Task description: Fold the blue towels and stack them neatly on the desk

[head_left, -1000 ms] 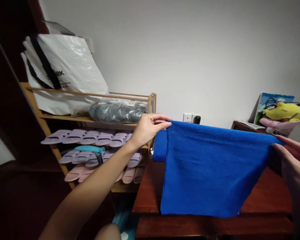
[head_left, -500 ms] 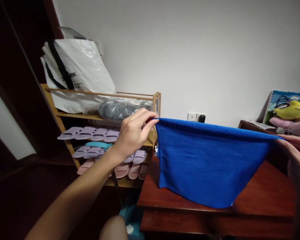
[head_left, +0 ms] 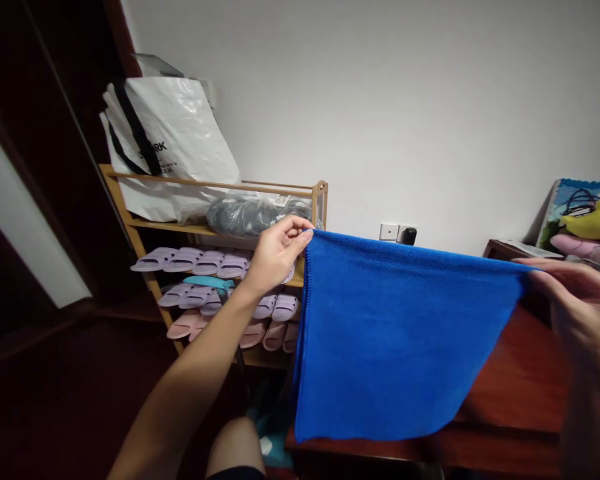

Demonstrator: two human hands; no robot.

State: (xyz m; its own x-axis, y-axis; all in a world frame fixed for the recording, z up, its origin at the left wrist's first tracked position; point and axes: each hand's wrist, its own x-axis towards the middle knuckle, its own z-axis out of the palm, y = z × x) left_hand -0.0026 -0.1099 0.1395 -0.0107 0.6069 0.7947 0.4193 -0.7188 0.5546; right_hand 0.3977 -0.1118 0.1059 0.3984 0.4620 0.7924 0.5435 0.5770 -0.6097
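Note:
A blue cloth (head_left: 400, 340) hangs between my two hands, its top edge stretched taut and sloping slightly down to the right. My left hand (head_left: 283, 250) pinches the upper left corner between thumb and fingers. At the upper right corner, my right hand (head_left: 575, 293) grips the cloth the same way. The cloth hangs in front of a reddish-brown wooden table (head_left: 520, 373) and covers much of it. Its lower edge reaches down to about the table's front edge.
A wooden rack (head_left: 320, 200) on the left holds a white bag (head_left: 180, 133), a plastic-wrapped grey bundle (head_left: 250, 215) and several slippers (head_left: 233, 265). Wall sockets (head_left: 389, 232) are behind the cloth. A yellow plush toy (head_left: 595, 220) lies at the far right. My knee (head_left: 236, 447) shows below.
The cloth now hangs lower and looks larger, covering more of the table. My right hand has moved left and further into view. The view has shifted slightly.

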